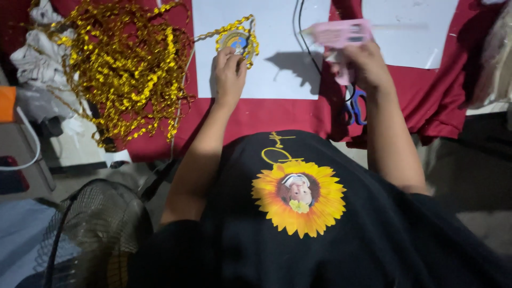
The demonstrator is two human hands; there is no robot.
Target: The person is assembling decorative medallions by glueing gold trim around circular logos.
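Note:
My left hand (229, 72) presses on a small round badge (237, 40) edged with gold trim, lying on a white sheet (277, 80). A strand of the gold trim runs from the badge to the left toward a big tangled heap of gold trim (122, 64). My right hand (362, 64) grips a pink glue gun (338, 34), held above the sheet with its nozzle pointing left toward the badge. Its black cord (304, 37) trails across the sheet.
A red cloth (266, 114) covers the work surface. A second white sheet (410, 32) lies to the right. Blue-handled scissors (354, 109) rest under my right wrist. White rags (37, 58) sit at far left, and a wire fan grille (96, 224) stands at lower left.

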